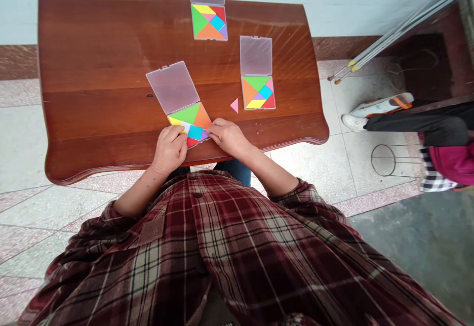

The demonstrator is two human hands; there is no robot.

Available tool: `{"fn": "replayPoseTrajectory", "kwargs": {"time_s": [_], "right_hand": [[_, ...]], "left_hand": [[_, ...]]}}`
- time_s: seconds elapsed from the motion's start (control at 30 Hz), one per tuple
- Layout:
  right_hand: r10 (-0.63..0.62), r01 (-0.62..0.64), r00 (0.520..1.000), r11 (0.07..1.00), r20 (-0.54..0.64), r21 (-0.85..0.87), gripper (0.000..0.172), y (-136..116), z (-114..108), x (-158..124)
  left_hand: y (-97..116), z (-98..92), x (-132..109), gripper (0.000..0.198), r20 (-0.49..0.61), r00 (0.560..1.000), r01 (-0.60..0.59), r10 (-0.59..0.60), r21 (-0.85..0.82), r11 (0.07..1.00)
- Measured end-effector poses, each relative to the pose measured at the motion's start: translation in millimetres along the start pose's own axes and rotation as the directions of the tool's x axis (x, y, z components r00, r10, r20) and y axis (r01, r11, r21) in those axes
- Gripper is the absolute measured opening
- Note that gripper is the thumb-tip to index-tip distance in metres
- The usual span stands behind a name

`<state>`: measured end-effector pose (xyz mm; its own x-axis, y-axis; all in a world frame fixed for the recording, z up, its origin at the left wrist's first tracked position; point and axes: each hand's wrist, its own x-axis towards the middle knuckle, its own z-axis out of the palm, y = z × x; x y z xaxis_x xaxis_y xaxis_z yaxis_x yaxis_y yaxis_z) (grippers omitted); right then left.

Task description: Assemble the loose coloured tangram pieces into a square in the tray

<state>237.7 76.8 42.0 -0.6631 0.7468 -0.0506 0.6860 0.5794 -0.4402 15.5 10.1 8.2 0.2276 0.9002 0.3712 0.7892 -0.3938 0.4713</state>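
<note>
An open plastic tangram box (173, 89) lies tilted near the table's front edge, its clear lid folded back. Green, orange, yellow, blue, red and purple pieces lie in its tray, with a whitish gap beside the blue square (195, 132). My left hand (169, 149) is closed at the tray's left side, fingertips over the yellow piece (177, 121). At the right corner, my right hand (230, 137) has its fingers pressed together on the box edge by the purple piece (205, 135). A loose pink triangle (234, 105) lies on the table, right of the box.
A second open tangram box (256, 55) with a filled tray stands to the right on the brown table (92, 69). Another filled tangram box (209, 22) is at the far edge. On the right are crutches (365, 54), a seated person's leg (400, 123) and a wire stool (383, 160).
</note>
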Motion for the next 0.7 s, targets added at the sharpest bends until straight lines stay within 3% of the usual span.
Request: {"fn": "replayPoseTrajectory", "kwargs": {"time_s": [0.13,0.27,0.37,0.47,0.57,0.7], "right_hand": [[-0.006,0.005,0.999,1.0,0.033,0.017,0.029,-1.4,-1.7,0.0],[0.066,-0.055,0.99,0.994,-0.126,0.095,0.029,10.2,-13.9,-2.4],[0.21,-0.188,0.943,0.976,-0.257,0.106,0.027,31.0,-23.3,-4.5],[0.325,-0.315,0.892,0.945,-0.315,0.083,0.024,53.8,-29.9,-3.8],[0.389,-0.395,0.873,0.918,-0.295,0.042,0.023,68.0,-34.7,1.9],[0.445,-0.456,0.872,0.89,-0.202,-0.008,0.023,68.3,-37.2,15.5]], "left_hand": [[0.9,-0.6,0.6,0.022,-0.005,1.0,0.008,-0.008,0.0,1.0],[1.8,-0.8,0.9,0.021,-0.008,1.0,0.004,-0.004,0.015,1.0],[3.0,-0.2,0.9,0.02,-0.017,1.0,-0.003,0.003,0.039,0.999],[3.6,0.4,1.0,0.02,-0.007,1.0,-0.013,0.013,0.039,0.999],[3.8,0.0,1.3,0.021,0.031,0.999,-0.027,0.026,0.028,0.999],[4.7,-1.8,1.6,0.022,0.072,0.996,-0.054,0.052,0.033,0.998]]}}
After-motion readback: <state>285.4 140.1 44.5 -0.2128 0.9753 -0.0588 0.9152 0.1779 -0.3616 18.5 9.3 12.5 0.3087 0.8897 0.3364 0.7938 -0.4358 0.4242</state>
